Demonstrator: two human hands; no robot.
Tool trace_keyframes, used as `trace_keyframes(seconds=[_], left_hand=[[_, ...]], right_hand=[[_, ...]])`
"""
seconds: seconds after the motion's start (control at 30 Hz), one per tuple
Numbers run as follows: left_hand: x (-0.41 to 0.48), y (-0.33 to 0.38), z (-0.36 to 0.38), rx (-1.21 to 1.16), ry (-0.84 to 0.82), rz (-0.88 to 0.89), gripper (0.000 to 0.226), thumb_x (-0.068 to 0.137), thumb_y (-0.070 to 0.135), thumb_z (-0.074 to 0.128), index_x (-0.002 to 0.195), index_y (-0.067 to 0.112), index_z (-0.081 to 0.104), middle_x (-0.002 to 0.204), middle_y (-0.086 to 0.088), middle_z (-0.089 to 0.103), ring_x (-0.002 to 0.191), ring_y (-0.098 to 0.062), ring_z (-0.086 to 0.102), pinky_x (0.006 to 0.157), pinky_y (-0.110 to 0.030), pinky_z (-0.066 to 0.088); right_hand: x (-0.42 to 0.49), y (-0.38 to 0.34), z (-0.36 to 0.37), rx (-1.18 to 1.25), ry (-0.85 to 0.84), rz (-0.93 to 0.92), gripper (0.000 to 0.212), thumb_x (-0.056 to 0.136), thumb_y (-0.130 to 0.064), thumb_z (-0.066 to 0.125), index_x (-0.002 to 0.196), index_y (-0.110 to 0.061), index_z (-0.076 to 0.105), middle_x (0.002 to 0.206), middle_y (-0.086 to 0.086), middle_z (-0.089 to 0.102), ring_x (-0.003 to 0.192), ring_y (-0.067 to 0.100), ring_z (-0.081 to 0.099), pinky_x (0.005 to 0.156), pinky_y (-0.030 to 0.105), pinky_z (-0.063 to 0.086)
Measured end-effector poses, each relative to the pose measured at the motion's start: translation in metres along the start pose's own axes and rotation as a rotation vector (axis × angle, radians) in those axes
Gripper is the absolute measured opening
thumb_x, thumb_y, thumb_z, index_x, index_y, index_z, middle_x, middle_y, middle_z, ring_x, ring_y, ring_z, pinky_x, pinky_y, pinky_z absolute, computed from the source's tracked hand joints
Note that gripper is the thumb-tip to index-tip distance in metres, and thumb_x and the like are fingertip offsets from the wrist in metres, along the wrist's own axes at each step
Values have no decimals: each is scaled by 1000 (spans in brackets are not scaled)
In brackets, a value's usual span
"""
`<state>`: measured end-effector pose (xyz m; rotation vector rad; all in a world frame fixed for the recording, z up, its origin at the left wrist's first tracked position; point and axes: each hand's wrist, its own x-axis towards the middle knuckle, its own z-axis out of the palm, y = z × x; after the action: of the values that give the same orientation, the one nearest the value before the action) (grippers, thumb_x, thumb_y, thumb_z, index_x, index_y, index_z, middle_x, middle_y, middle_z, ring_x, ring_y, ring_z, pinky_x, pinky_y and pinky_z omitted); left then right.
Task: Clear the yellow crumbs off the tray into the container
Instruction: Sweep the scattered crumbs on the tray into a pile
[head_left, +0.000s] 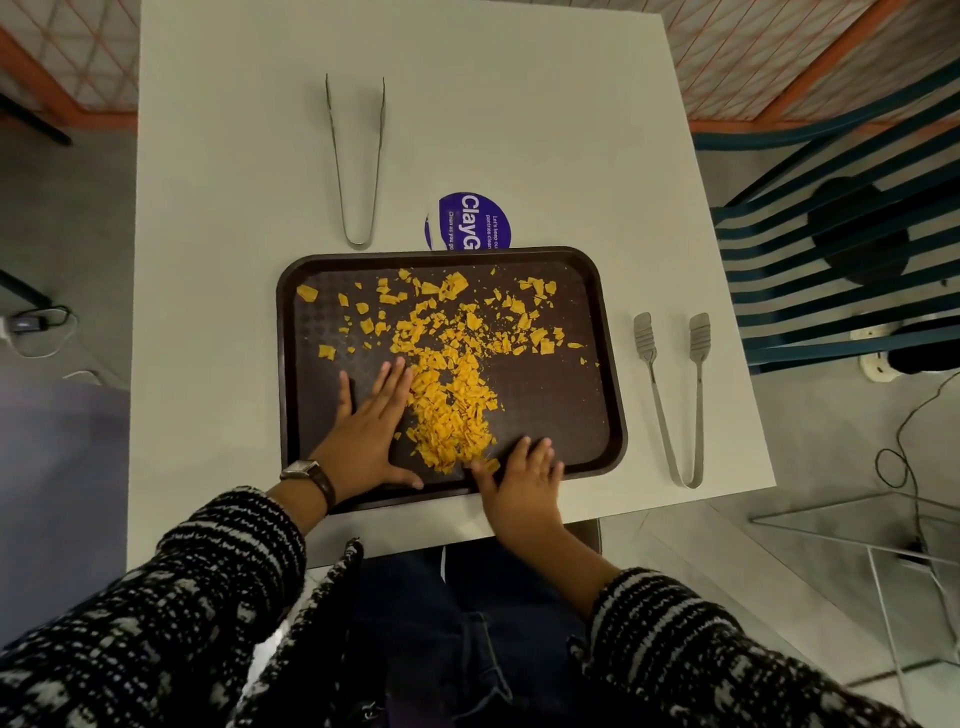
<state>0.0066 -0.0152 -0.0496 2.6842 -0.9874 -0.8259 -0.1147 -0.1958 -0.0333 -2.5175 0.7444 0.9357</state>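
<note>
yellow crumbs (452, 415) are lying heaped on a dark brown rectangular tray (550, 405); left grip (363, 436) and right grip (524, 488) are resting flat, released.

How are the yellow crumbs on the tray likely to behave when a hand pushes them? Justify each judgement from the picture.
The yellow crumbs look thin and flaky, so probably light and easy to slide. Their many broken sizes suggest they are brittle and may crumble further. Scattered strays suggest some will escape a sweep.
</note>
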Motion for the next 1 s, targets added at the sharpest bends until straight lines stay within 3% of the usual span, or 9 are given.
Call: trace_keyframes(seconds=[0.1, 0.2, 0.27, 0.43, 0.5, 0.67, 0.8, 1.0], left_hand=[[-1, 9, 4, -36, 3, -17, 137, 55, 84, 51, 137, 13, -34, 147, -1, -37, 139, -19, -30, 101, -51, -33], [5, 19, 8, -25, 24, -40, 128, 69, 63, 62, 135, 14, -37, 146, -3, -39, 137, -20, -32, 106, -58, -23], [9, 23, 7, -33, 45, -70, 126, 70, 61, 61, 134, 16, -38, 146, -3, -39, 135, -19, -34, 104, -56, -27], [11, 20, -1, -76, 75, -109, 137, 54, 81, 55, 136, 18, -35, 147, 0, -34, 138, -19, -29, 92, -42, -43], [8, 11, -1, -91, 92, -113, 140, 50, 83, 54, 137, 17, -33, 147, 0, -34, 139, -19, -29, 97, -43, -40], [-8, -11, 1, -185, 161, -197, 129, 56, 84, 40, 139, 9, -24, 148, -4, -26, 141, -22, -21, 114, -46, -12], [-22, -11, 8, -221, 177, -247, 128, 58, 83, 40, 144, 7, -17, 147, -3, -28, 139, -20, -23, 115, -44, -10], [-26, 4, 19, -233, 140, -239, 128, 61, 78, 54, 138, 14, -27, 146, -3, -31, 137, -19, -27, 114, -43, -14]], right_hand=[[-7, -27, 6, 188, -59, -158, 82, 96, -55, 28, 148, -1, -5, 156, 24, -8, 145, 31, -10, 114, 37, -10], [-12, -38, 8, 287, -59, -234, 79, 97, -51, 31, 149, -2, -3, 157, 20, -7, 146, 28, -9, 114, 34, -10], [-11, -33, 4, 302, 0, -255, 77, 97, -50, 33, 149, -4, -1, 158, 17, -6, 146, 26, -8, 113, 32, -11], [6, 18, -19, 26, 218, -349, 90, 90, -51, 49, 149, -14, -9, 156, 5, -17, 142, 18, -17, 111, 34, -15], [20, 38, -33, -83, 220, -382, 104, 82, -59, 55, 146, -17, -15, 152, 1, -25, 140, 17, -22, 112, 37, -16], [51, 52, -49, -188, 80, -481, 123, 68, -68, 63, 149, -17, -14, 151, -4, -28, 141, 15, -25, 114, 39, -17], [62, 30, -44, -236, 75, -549, 129, 65, -70, 65, 147, -17, -19, 152, -1, -29, 141, 16, -28, 114, 39, -19], [60, -8, -36, -195, 143, -603, 122, 72, -59, 67, 146, -16, -19, 152, 1, -30, 140, 16, -30, 111, 38, -23]])
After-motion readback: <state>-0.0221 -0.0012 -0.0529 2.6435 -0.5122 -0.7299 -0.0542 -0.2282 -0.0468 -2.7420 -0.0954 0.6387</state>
